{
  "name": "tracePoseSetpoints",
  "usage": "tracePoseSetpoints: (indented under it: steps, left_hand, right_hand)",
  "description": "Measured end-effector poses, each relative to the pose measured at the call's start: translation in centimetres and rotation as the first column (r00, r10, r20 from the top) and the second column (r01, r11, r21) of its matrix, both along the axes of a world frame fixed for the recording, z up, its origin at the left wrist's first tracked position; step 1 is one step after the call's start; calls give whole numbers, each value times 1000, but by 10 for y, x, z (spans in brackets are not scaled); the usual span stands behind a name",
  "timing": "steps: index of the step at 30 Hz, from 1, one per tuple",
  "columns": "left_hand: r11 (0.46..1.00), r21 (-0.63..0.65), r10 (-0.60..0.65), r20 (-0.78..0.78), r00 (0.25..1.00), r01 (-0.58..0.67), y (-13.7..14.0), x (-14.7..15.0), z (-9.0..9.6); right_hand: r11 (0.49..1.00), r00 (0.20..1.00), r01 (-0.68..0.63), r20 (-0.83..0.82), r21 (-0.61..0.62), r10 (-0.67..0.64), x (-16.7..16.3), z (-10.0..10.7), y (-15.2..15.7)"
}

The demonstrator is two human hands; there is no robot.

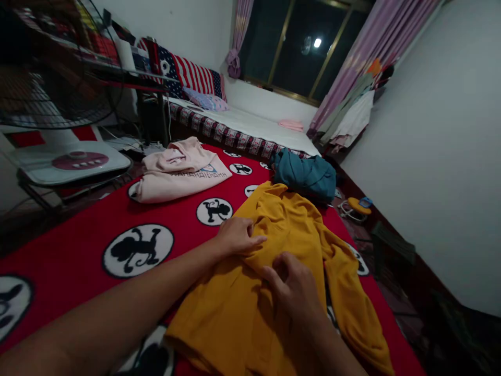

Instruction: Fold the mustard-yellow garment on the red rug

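A mustard-yellow top [289, 230] lies rumpled on the red blanket [78, 250], one sleeve trailing toward four o'clock and its lower hem cut off by the frame's bottom edge. The left hand [237, 236] lies flat on it with fingers extended at its nine o'clock edge. The right hand [291, 284] has its fingers curled into the cloth mid-garment, though whether they pinch a fold is hard to tell.
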State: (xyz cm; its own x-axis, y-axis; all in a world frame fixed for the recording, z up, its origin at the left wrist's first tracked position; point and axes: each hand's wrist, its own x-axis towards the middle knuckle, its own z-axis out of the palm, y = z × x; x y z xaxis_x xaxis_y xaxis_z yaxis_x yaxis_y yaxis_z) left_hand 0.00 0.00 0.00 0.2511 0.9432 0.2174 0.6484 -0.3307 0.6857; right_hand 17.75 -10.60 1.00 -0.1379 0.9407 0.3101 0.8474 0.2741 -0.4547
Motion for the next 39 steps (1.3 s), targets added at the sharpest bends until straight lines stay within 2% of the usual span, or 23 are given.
tracePoseSetpoints:
  steps: [3,7,9,11,13,16,19,21,24,26,28,32,34,36,37,38,39]
  left_hand:
    - [980,-149,-144,-96,985,129,-3,-11,14]
    - [911,-288,-334,-94,938,295,-3,-21,17]
    - [879,-321,-382,-25,924,354,0,-23,12]
    - [851,-330,-395,109,912,408,6,-25,8]
    - [859,-315,-328,266,907,403,12,-26,7]
    - [884,-322,-158,477,864,340,20,-30,12]
    - [873,-346,-69,610,790,343,20,-32,21]
    - [847,-384,-42,642,765,368,16,-31,25]
    - [795,-490,25,616,787,358,7,-27,28]
    - [774,-536,46,578,815,336,3,-22,26]
    - [773,-525,36,596,802,355,0,-17,22]
    - [780,-413,23,770,638,470,-2,-10,22]
    - [778,-352,-16,817,576,521,-5,-13,28]
    - [756,-295,-119,816,566,584,-11,-23,37]
    - [724,-284,-190,794,577,629,-16,-30,42]
    - [668,-296,-267,761,591,683,-21,-39,46]
    - [588,-334,-347,718,603,737,-27,-48,49]
  right_hand:
    - [997,999,26,37,-70,-23,-2,-10,3]
    - [1000,1000,-28,-12,-7,28,-5,-15,-1]
    - [998,996,-47,-69,39,50,-4,-17,-1]
    - [998,987,-25,-157,56,34,-2,-18,0]
    - [999,955,27,-297,26,-18,1,-19,2]
    - [994,828,101,-551,-35,-103,6,-18,4]
    - [988,702,144,-699,-50,-137,8,-15,5]
    - [985,617,110,-768,-130,-170,8,-15,6]
    - [959,437,-10,-864,-282,-250,8,-16,8]
    - [950,360,-57,-894,-307,-267,6,-18,12]
    - [953,332,-97,-912,-289,-242,5,-18,16]
    - [962,319,-177,-937,-205,-141,3,-13,15]
    - [980,392,-153,-918,-123,-54,4,-7,8]
    - [986,523,-168,-848,-7,83,7,0,-2]
    - [974,590,-222,-791,35,163,9,5,-8]
    - [952,643,-301,-724,60,249,11,9,-15]
    - [920,678,-386,-657,63,329,12,13,-21]
